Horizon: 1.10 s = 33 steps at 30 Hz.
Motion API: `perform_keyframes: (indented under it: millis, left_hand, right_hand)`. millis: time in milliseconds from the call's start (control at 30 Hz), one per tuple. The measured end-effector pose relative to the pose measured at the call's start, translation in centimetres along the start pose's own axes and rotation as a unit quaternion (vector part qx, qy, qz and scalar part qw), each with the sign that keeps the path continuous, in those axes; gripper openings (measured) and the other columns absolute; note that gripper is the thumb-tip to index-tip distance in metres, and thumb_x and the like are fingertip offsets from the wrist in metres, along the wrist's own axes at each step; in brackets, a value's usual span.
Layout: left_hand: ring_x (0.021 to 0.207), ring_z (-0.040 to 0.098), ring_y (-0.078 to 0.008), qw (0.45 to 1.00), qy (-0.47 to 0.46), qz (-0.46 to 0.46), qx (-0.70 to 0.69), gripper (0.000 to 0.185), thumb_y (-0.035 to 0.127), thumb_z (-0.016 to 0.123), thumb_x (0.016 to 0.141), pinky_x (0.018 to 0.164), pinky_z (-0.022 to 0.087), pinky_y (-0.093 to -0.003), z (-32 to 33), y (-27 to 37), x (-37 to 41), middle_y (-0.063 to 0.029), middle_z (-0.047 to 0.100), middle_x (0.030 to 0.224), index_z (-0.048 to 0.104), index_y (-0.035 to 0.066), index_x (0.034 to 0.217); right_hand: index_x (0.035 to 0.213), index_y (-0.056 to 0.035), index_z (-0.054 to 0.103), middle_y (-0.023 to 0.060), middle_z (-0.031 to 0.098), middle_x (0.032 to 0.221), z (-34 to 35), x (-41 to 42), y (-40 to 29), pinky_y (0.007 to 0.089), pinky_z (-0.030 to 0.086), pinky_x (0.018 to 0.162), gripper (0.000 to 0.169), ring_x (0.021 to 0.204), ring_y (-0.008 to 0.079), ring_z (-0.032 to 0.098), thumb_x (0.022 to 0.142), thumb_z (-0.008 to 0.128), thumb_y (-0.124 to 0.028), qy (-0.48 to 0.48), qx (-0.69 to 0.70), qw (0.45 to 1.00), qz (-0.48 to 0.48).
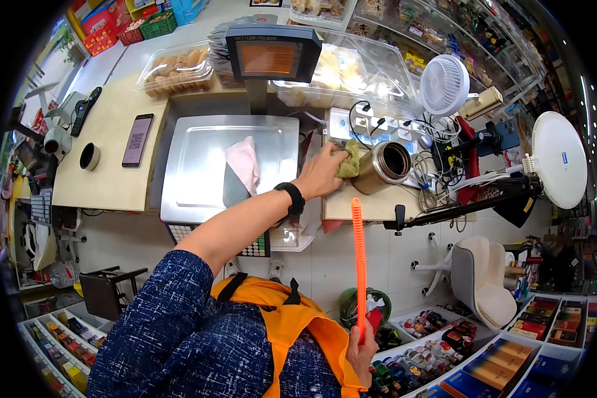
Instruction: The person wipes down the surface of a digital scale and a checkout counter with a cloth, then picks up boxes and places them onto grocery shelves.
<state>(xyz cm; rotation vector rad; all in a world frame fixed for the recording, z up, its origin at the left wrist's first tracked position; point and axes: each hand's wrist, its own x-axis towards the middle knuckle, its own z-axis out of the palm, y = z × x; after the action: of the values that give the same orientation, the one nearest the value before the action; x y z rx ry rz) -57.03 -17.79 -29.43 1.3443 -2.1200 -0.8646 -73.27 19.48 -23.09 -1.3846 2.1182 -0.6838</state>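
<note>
My left hand (321, 171), with a black watch on its wrist, presses a green cloth (348, 160) on the wooden counter, just left of an uncapped metal vacuum flask (378, 171). Low in the view, my right hand (362, 350) grips the lower end of an orange plastic stick (359, 253) with a ridged upper part, held upright. A pink and grey cloth (244, 164) lies on the steel plate of a weighing scale (199, 164). On the counter at left are a phone (138, 141) and a small round cup or lid (90, 156).
Power strips (346, 124) with tangled cables lie behind the flask, near a white fan (444, 84). A clamped arm (447, 211) crosses the counter's right edge. The scale's display (273, 53) stands between clear food boxes (179, 67). A waste basket (348, 303) is on the floor.
</note>
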Motion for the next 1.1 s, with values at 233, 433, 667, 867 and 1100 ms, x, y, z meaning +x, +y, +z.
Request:
perform_keyframes:
  millis: [233, 433, 667, 867, 1100]
  left_hand:
    - [0.079, 0.060, -0.0279, 0.937, -0.017, 0.132, 0.322, 0.057, 0.015, 0.064, 0.078, 0.061, 0.051, -0.0377, -0.6, -0.5, 4.6, -0.0122, 0.052, 0.098, 0.053, 0.032, 0.131]
    - [0.069, 0.065, -0.0256, 0.899, -0.084, 0.049, 0.427, 0.049, 0.026, 0.064, 0.078, 0.050, 0.051, -0.0371, 0.4, 1.7, 5.5, -0.0098, 0.059, 0.085, 0.055, 0.025, 0.127]
    - [0.075, 0.065, -0.0224, 0.882, -0.099, 0.072, 0.454, 0.057, 0.025, 0.067, 0.080, 0.049, 0.051, -0.0323, 0.6, 2.3, -0.9, -0.0097, 0.060, 0.089, 0.050, 0.007, 0.132]
    - [0.072, 0.064, -0.0292, 0.943, 0.001, 0.239, 0.232, 0.027, 0.023, 0.064, 0.076, 0.057, 0.053, -0.0394, 3.7, 2.5, -6.1, -0.0127, 0.062, 0.093, 0.065, 0.022, 0.103]
    - [0.089, 0.063, -0.0347, 0.947, -0.288, 0.109, -0.088, 0.030, 0.015, 0.059, 0.071, 0.075, 0.049, -0.0435, -2.1, 1.6, -14.3, -0.0134, 0.068, 0.089, 0.068, 0.014, 0.099]
  right_hand:
    - [0.119, -0.0003, 0.057, 0.0136, 0.059, 0.069, 0.7, -1.0, 0.1, 0.0316, 0.044, 0.050, 0.029, 0.053, 0.0185, 0.055, 0.094, 0.057, -0.015, 0.018, 0.013, 1.000, -0.002]
    - [0.117, -0.0015, 0.057, 0.0137, 0.058, 0.068, 0.0, -1.8, -0.5, 0.0314, 0.044, 0.051, 0.027, 0.053, 0.0197, 0.055, 0.094, 0.058, -0.015, 0.001, 0.014, 0.999, 0.038]
    - [0.114, -0.0014, 0.059, 0.0119, 0.058, 0.066, 1.4, -3.6, 2.2, 0.0299, 0.044, 0.049, 0.026, 0.051, 0.0173, 0.056, 0.092, 0.060, -0.016, 0.024, 0.033, 0.999, 0.021]
    - [0.108, 0.0000, 0.063, 0.0084, 0.060, 0.068, 2.1, -1.2, 4.5, 0.0274, 0.045, 0.049, 0.024, 0.051, 0.0132, 0.056, 0.092, 0.061, -0.018, 0.054, 0.014, 0.992, -0.112]
    - [0.137, -0.0066, 0.046, 0.0086, 0.064, 0.091, 1.9, 5.7, -0.8, 0.0225, 0.045, 0.064, 0.042, 0.066, 0.0134, 0.054, 0.097, 0.053, -0.014, -0.108, 0.157, 0.958, -0.216]
